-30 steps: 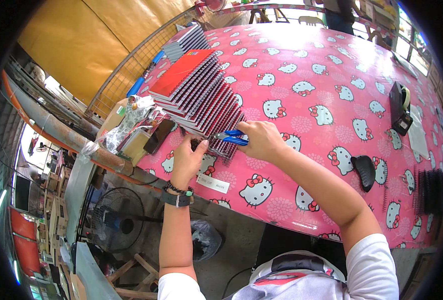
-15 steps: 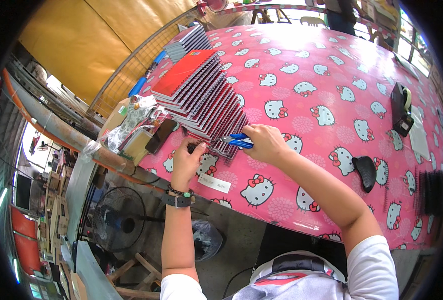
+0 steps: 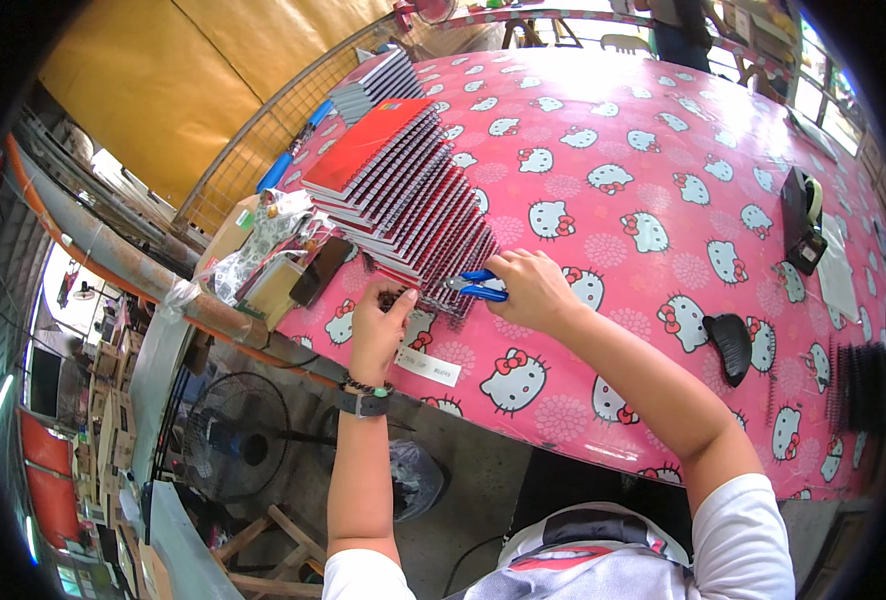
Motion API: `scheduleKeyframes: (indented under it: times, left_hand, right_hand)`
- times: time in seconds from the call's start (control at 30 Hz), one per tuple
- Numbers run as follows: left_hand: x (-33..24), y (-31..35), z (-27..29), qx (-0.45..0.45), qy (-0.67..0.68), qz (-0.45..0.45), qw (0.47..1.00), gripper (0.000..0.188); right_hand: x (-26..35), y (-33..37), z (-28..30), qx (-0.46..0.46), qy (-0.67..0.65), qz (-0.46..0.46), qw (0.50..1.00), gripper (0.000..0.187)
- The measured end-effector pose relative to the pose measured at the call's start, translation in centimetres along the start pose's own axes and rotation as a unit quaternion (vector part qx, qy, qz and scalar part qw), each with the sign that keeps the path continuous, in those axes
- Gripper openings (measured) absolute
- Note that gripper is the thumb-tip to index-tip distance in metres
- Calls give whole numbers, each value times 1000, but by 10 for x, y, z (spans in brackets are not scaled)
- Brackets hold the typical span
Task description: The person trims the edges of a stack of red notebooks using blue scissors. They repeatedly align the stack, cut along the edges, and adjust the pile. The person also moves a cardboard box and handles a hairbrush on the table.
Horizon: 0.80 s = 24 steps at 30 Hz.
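Note:
A tall, leaning stack of red spiral-bound notebooks (image 3: 373, 150) stands on the pink table, its wire bindings facing right. My right hand (image 3: 533, 287) is closed round the blue handles of a pair of cutting pliers (image 3: 481, 285), whose metal jaws point left at the bindings low in the stack. Opposite it, my left hand (image 3: 381, 320) is at the near lower corner of the stack, thumb and fingers closed on the bottom notebook's edge or its wire end; the fingertips are partly hidden. A white paper slip (image 3: 429, 367) lies beside my left wrist.
More notebooks (image 3: 378, 85) are piled behind. Plastic wrapping and a dark box (image 3: 321, 272) sit left of the stack. On the table's right lie a tape dispenser (image 3: 805, 222), a black curved object (image 3: 730, 347) and black wire coils (image 3: 860, 385). A fan (image 3: 238, 440) stands below the left edge.
My left hand and wrist have shifted slightly to the right, the thumb moving toward the pliers. My right hand and the pliers have barely moved.

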State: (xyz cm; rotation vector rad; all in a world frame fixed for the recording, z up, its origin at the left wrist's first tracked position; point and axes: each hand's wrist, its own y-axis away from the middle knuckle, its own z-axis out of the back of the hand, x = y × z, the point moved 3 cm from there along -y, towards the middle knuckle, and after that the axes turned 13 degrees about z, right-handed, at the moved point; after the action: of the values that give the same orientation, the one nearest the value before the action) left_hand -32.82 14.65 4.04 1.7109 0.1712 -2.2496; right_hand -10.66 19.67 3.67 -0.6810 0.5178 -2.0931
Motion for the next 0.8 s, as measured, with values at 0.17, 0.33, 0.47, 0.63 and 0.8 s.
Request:
scheduleKeyframes:
  times: [0.17,0.33,0.47,0.63,0.8]
  left_hand:
    - [0,7,-9,54,66,68,994,20]
    - [1,8,-3,41,58,73,995,21]
    - [3,9,-2,33,77,85,993,23]
    - [5,12,-10,36,37,69,996,22]
    - [4,14,-9,25,42,82,995,20]
  right_hand:
    - [5,-1,-13,-28,68,43,996,32]
    - [7,-4,-6,167,-56,-100,979,38]
    - [1,4,-5,92,25,-24,995,41]
    - [13,0,-12,79,24,-10,997,39]
    - [5,6,-12,101,-37,-48,993,30]
